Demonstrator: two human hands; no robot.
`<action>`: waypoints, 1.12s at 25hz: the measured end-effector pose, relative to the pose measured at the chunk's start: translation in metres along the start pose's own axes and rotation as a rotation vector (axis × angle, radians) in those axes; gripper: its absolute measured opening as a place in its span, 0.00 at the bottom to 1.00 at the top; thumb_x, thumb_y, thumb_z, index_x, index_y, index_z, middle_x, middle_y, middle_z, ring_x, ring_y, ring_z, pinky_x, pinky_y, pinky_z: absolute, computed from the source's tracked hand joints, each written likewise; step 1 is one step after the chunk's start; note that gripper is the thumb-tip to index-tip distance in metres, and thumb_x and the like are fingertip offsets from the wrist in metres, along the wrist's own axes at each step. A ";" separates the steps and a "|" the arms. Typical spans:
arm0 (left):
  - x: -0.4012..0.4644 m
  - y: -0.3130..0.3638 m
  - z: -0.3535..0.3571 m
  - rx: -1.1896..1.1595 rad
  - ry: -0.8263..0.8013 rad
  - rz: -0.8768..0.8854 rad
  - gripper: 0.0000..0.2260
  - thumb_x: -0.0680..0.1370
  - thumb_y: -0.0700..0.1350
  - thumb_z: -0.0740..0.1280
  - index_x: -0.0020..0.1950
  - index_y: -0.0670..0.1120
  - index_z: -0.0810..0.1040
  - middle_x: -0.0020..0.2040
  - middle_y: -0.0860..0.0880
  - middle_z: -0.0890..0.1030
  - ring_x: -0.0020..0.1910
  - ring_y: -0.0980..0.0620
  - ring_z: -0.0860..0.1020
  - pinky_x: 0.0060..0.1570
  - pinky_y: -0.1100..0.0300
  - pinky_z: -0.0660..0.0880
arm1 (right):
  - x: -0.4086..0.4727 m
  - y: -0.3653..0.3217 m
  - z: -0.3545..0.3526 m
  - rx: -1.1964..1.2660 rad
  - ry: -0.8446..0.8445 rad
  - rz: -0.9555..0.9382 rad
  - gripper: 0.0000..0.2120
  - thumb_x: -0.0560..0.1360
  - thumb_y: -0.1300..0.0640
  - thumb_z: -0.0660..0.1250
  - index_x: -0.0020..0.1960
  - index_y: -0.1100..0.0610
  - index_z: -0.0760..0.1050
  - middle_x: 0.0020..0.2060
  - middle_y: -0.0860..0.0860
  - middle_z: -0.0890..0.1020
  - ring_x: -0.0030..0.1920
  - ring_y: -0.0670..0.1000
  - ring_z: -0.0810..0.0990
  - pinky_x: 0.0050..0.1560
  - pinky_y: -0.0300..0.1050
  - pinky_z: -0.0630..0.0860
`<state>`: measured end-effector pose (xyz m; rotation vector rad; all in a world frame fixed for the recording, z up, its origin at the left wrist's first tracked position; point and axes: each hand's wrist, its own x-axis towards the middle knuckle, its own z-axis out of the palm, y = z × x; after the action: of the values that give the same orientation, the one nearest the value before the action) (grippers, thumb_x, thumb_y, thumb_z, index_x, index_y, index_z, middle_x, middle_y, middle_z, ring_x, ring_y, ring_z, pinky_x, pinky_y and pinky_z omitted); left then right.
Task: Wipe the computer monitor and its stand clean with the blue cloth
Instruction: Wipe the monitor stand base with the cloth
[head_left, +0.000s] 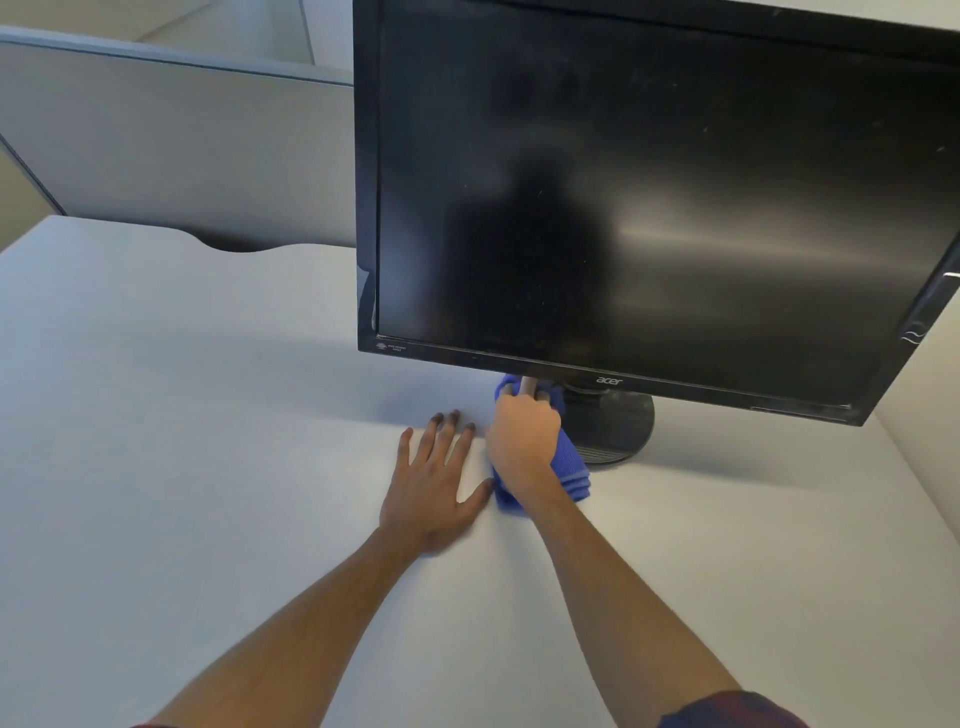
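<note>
A black computer monitor (649, 197) with a dark, dusty screen stands on a round black stand (618, 426) at the right of the white desk (182, 415). My right hand (522, 441) grips the bunched blue cloth (569, 465) just under the monitor's lower bezel, against the left side of the stand. Part of the cloth is hidden under the hand. My left hand (434, 478) lies flat on the desk with fingers spread, just left of the right hand, holding nothing.
A grey partition panel (171, 145) runs along the back of the desk at the left, with a curved cable cut-out (234, 247) in the desk edge below it. A light wall (930, 441) closes the desk at the right.
</note>
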<state>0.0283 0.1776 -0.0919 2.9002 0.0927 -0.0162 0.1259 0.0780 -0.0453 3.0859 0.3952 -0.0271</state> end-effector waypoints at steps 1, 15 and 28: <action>0.000 -0.001 0.000 0.002 0.001 0.001 0.33 0.78 0.67 0.43 0.78 0.53 0.44 0.79 0.52 0.41 0.77 0.51 0.39 0.75 0.44 0.41 | 0.002 -0.001 -0.003 0.050 -0.019 -0.042 0.20 0.78 0.55 0.60 0.70 0.55 0.67 0.66 0.57 0.69 0.59 0.57 0.74 0.51 0.48 0.74; 0.000 -0.001 0.000 0.017 0.011 0.002 0.33 0.77 0.67 0.43 0.79 0.52 0.45 0.79 0.51 0.42 0.77 0.50 0.40 0.75 0.44 0.42 | -0.007 0.014 -0.002 -0.084 -0.039 0.049 0.21 0.79 0.54 0.60 0.70 0.58 0.67 0.67 0.58 0.66 0.57 0.58 0.75 0.51 0.49 0.74; 0.001 -0.004 0.003 0.019 0.014 0.018 0.33 0.77 0.67 0.43 0.79 0.52 0.46 0.79 0.50 0.44 0.78 0.49 0.42 0.74 0.42 0.44 | -0.034 0.078 -0.002 0.007 0.013 0.263 0.22 0.79 0.54 0.59 0.73 0.53 0.64 0.67 0.56 0.69 0.56 0.56 0.75 0.50 0.46 0.76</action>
<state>0.0288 0.1804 -0.0953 2.9200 0.0700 0.0065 0.1131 -0.0061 -0.0406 3.1175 -0.0134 -0.0018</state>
